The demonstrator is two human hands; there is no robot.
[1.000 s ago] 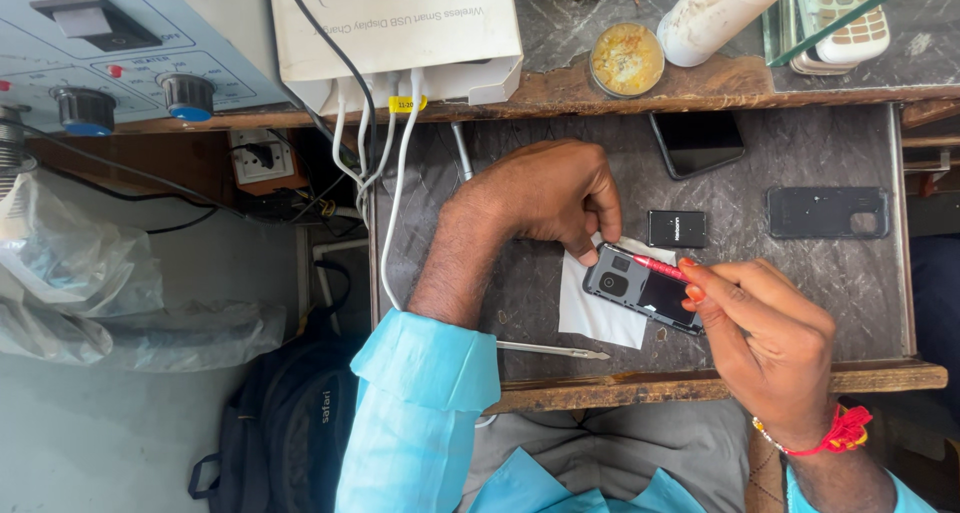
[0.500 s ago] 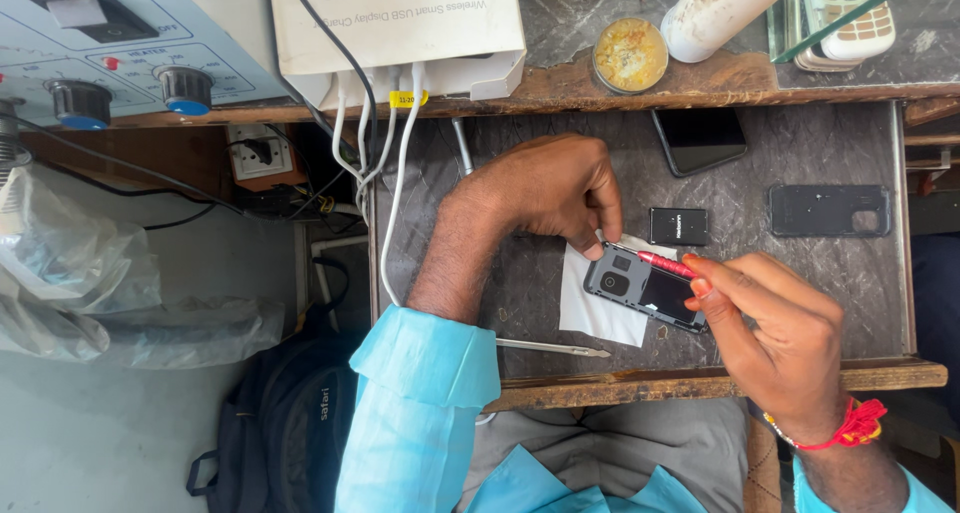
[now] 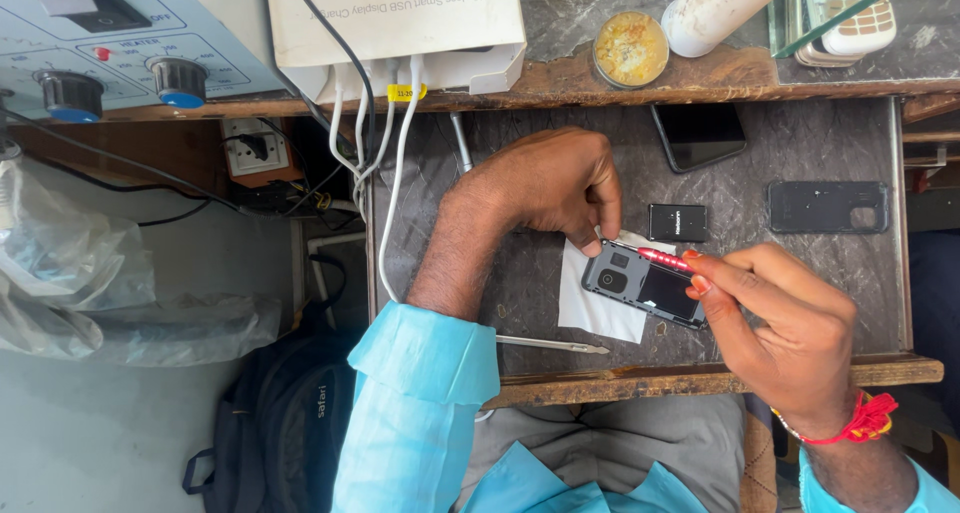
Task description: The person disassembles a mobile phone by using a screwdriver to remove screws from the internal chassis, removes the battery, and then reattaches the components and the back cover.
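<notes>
A small opened phone [image 3: 640,288] with its back removed lies on a white paper [image 3: 596,313] on the dark pull-out shelf [image 3: 760,188]. My left hand [image 3: 550,188] pinches the phone's top corner with its fingertips and holds it steady. My right hand [image 3: 790,333], with a red thread at the wrist, grips a red screwdriver [image 3: 664,261]. The screwdriver's tip rests on the phone's upper edge. A black battery [image 3: 677,223] lies just beyond the phone.
On the shelf lie a black back cover [image 3: 828,206], a dark phone [image 3: 700,135] and a thin metal tool [image 3: 550,345]. Above are a flux tin [image 3: 630,48], white bottle [image 3: 725,3], white charger box [image 3: 395,18] with cables, and a knobbed power unit [image 3: 100,43]. A backpack [image 3: 270,423] sits on the floor.
Both hands stay on the phone. My right hand has shifted slightly with the screwdriver, and the view has moved a little.
</notes>
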